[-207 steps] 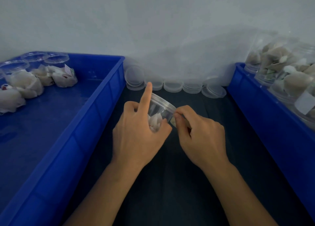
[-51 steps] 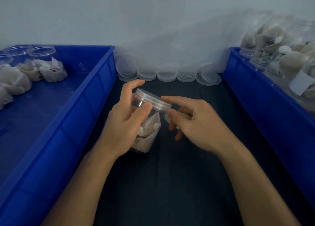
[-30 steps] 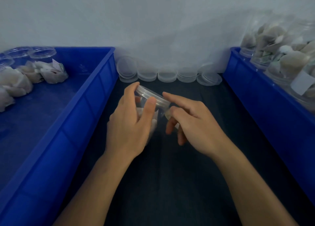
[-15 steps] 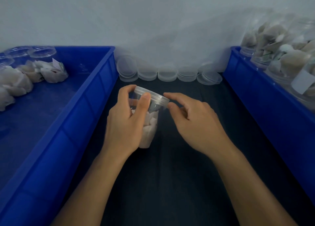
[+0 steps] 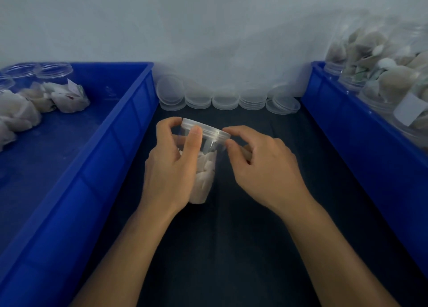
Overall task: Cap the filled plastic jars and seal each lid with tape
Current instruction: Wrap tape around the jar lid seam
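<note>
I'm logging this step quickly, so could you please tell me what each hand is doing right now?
Left hand: grips the capped jar, fingers curled round it.
Right hand: thumb and forefinger pinch at the lid rim; tape itself not discernible.

Bare forearms, no sleeves; hands ungloved, ringless.

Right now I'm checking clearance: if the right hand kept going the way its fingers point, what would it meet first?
The right hand points left at the clear plastic lid on the filled clear jar; its fingertips already seem to touch the rim.
</note>
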`<state>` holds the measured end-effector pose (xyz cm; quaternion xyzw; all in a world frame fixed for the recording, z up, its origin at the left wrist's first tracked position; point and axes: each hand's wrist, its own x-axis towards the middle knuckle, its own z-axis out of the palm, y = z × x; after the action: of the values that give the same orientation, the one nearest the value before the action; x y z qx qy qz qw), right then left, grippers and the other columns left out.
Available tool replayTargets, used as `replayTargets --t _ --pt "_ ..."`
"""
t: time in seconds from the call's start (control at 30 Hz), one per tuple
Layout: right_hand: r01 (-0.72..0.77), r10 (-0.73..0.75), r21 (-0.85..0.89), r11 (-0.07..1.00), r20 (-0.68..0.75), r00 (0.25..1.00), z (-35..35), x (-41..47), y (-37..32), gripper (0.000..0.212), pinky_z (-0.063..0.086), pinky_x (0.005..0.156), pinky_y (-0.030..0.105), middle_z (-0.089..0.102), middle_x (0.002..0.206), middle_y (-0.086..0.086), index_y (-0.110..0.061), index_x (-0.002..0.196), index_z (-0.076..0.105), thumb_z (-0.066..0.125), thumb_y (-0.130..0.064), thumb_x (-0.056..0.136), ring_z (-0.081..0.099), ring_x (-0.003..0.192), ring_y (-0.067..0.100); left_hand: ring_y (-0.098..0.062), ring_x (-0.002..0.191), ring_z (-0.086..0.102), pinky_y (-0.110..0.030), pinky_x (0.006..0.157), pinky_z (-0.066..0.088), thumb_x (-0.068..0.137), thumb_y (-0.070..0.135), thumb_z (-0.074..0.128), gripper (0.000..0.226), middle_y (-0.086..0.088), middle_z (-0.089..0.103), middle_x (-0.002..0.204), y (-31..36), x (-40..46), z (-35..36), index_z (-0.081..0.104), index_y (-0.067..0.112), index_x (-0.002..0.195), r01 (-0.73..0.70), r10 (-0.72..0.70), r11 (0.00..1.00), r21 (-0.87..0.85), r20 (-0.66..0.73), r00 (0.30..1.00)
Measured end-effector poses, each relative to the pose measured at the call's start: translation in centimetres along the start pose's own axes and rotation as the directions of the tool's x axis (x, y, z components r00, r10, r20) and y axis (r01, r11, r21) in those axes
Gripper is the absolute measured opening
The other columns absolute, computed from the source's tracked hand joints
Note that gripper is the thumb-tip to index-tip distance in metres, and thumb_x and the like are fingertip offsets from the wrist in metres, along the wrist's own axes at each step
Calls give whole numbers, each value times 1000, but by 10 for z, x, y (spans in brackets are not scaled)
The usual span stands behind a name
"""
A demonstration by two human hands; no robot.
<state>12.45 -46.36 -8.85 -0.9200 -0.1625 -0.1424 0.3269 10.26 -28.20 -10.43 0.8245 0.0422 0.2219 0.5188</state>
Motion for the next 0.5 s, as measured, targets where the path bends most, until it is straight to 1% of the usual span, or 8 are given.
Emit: replayTargets --t 0.03,0.1,0.17,0.2,0.3,0.37,0.43,0.5 --pt "0 0 -6 1000 -4 1000 0 -1 -2 33 57 70 41 52 60 -22 -46 134 59 48 -52 103 58 66 10 -1 92 71 -42 85 59 86 83 42 59 12 70 109 1 0 0 36 47 132 2 -2 1000 2 7 1000" --pt "5 -5 -10 1000 -16 1000 1 -2 -4 37 58 71 42 56 65 -22 -44 135 60 46 -52 103 62 68 11 -3 91 72 -42 83 60 81 86 48 60 12 70 109 4 -1 0 30 50 126 3 -3 1000 31 19 1000" --pt "17 -17 -15 1000 -34 999 1 -3 -6 38 58 72 43 64 73 -21 -42 137 62 46 -52 104 65 70 10 0 89 69 -33 76 58 77 88 52 59 17 65 107 7 -2 1 32 50 117 -11 10 993 113 10 1000" --pt "23 -24 -18 1000 -44 999 1 -3 -7 38 58 72 43 66 74 -20 -40 138 62 46 -51 105 65 70 10 3 89 65 -28 72 54 78 89 50 56 19 62 106 8 -2 1 33 50 116 -35 37 982 185 -11 999" --pt "38 -39 -18 999 -68 997 4 -6 -11 37 58 70 44 65 70 -17 -35 136 65 47 -48 106 65 66 12 9 86 54 -18 65 38 84 87 42 57 21 55 104 10 -3 1 41 45 122 -104 138 920 378 -65 988" --pt "44 -44 -9 999 -61 997 6 -8 -14 41 57 70 44 67 72 -15 -33 134 65 42 -50 105 66 67 14 9 84 53 -17 65 38 85 87 40 65 23 54 103 10 -5 3 42 40 130 -99 134 919 381 -66 989" --pt "38 -38 6 999 -35 999 7 -9 -17 44 57 71 45 68 74 -13 -33 137 62 37 -50 105 66 68 15 4 87 57 -21 66 42 85 89 42 72 20 57 108 10 -5 5 43 37 135 -91 121 922 375 -56 991" --pt "16 -16 62 998 1 1000 7 -9 -16 44 55 71 45 64 70 -14 -37 141 57 34 -45 104 63 65 14 2 88 58 -21 66 42 88 89 41 72 18 58 113 9 -4 5 44 35 135 -93 121 918 385 -50 991"
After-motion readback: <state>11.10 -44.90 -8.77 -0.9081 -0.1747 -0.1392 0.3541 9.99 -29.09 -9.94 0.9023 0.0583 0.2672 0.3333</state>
